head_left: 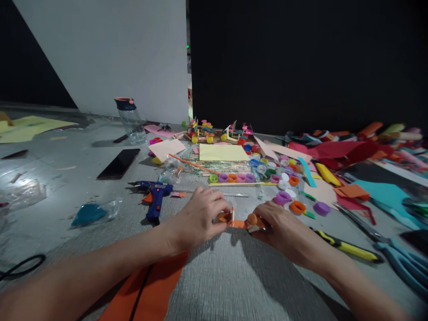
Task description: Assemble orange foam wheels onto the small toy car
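Low over the middle of the table, a small orange craft model [239, 224] spans the gap between my hands. It has round orange pieces like bottle caps at its ends and a short pale stick [233, 215] standing up from it. My left hand [200, 214] pinches its left end, fingers curled around the round piece. At the other end my right hand [279, 225] grips it with thumb and fingers, which partly hide it. A blue glue gun [156, 198] with a red light lies left of my left hand. Orange sheet material [157, 290] lies under my left forearm.
Loose bottle caps [282, 197], a yellow-and-black cutter [347, 246] and blue-handled scissors [401, 263] lie to the right. Behind are thin sticks [220, 168], a yellow sheet [224, 152] and finished-looking small models [202, 133]. A phone [118, 164] and water bottle [131, 122] are at left.
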Tool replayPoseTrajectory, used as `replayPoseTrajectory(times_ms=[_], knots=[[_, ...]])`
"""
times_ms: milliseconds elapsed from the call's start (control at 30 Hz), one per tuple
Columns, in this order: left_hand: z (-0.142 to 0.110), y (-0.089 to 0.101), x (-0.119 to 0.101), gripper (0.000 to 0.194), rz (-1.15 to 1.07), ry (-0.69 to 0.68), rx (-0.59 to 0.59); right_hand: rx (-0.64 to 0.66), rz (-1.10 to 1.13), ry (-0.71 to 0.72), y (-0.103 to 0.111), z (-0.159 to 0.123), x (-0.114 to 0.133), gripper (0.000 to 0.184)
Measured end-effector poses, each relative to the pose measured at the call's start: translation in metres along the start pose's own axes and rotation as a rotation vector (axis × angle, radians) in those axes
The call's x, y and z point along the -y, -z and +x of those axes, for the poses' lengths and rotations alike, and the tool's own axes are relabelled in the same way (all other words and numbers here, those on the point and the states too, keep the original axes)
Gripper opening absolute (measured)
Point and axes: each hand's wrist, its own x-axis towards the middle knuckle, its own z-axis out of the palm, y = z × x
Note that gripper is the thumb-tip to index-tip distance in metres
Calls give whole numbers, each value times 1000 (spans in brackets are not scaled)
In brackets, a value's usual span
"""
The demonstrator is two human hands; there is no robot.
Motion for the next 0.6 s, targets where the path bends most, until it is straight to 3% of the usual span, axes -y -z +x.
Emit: replayPoseTrajectory(times_ms=[233, 467, 533, 600], knots=[[2, 14, 1, 30, -112, 60, 91, 17, -3, -3, 2, -2, 0, 20], [6, 22, 5, 17, -403, 335, 207, 27, -5, -24, 4, 0, 2, 20], [6, 19, 8, 16, -429, 356, 196, 30, 16, -23, 6, -3, 0, 15], [5, 16, 10, 16, -451, 355, 182, -13, 49, -24, 11, -7, -1, 23]])
